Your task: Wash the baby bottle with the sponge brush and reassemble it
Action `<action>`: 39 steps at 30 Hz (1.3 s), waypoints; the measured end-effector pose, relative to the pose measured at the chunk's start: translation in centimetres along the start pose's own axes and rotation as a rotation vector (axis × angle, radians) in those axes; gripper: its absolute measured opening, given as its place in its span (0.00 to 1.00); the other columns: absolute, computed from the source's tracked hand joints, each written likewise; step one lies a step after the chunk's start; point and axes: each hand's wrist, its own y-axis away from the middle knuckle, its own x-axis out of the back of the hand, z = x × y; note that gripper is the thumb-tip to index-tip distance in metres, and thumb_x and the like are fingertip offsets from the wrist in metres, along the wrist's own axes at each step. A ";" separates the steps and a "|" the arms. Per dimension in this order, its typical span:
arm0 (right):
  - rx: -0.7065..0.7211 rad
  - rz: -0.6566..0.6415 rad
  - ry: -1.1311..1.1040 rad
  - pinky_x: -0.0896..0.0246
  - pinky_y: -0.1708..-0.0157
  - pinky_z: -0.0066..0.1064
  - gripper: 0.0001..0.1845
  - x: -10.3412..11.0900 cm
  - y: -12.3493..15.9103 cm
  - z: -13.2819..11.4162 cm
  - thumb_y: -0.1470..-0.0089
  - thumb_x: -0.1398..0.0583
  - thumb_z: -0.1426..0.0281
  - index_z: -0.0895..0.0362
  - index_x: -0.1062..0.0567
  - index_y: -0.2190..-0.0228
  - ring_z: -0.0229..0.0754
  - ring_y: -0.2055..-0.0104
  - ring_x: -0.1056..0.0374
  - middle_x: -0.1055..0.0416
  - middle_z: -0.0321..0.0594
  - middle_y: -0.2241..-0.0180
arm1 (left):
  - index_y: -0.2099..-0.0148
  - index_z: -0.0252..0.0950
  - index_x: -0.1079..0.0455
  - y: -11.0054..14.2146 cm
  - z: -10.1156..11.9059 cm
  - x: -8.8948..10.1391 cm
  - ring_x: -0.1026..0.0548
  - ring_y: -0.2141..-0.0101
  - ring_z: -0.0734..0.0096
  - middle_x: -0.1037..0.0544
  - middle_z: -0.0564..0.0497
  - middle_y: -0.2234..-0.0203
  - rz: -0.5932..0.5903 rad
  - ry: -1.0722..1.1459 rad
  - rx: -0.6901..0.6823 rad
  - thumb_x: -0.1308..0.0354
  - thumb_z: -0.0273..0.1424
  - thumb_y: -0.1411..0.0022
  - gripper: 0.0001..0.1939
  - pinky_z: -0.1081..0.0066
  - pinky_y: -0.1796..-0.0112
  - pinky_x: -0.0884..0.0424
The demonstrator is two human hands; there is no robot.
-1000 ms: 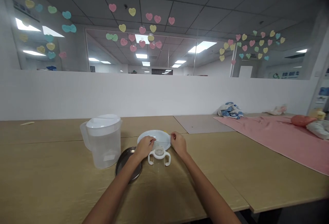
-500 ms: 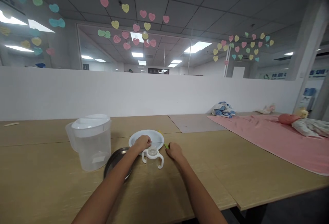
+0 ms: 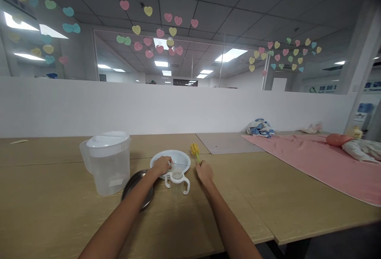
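My right hand (image 3: pixel 204 173) is closed round the green handle of a bottle brush (image 3: pixel 195 149), its yellow head pointing up and away. Over the left part of a white plate (image 3: pixel 185 160), my left hand (image 3: pixel 162 165) is closed; something small and pale shows at its fingertips, too small to name. A clear baby bottle (image 3: pixel 177 175) with a white two-handled collar and an open top stands upright on the table, just in front of the plate and between my hands. A round metal dish (image 3: pixel 135 183) lies left of it, partly hidden by my left forearm.
A lidded clear plastic pitcher (image 3: pixel 109 167) stands at the left. On the right, a pink cloth (image 3: pixel 312 156) covers part of the table, with a blue and white cloth (image 3: pixel 260 128) bunched at its back edge. A low white wall (image 3: pixel 178 108) runs behind.
The brush has come up off the plate's right edge in my right hand, its yellow head now in full view. My left hand has shifted slightly left.
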 end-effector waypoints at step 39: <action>0.143 0.164 -0.106 0.50 0.73 0.25 0.14 0.7 0.7 -1.3 0.47 0.50 0.68 0.58 0.27 0.66 0.40 0.69 0.34 0.28 0.42 0.71 | 0.56 0.32 0.33 0.5 1.9 0.4 0.29 0.58 0.66 0.27 0.47 0.60 -0.163 -0.130 0.042 0.47 0.37 0.40 0.14 0.58 0.55 0.34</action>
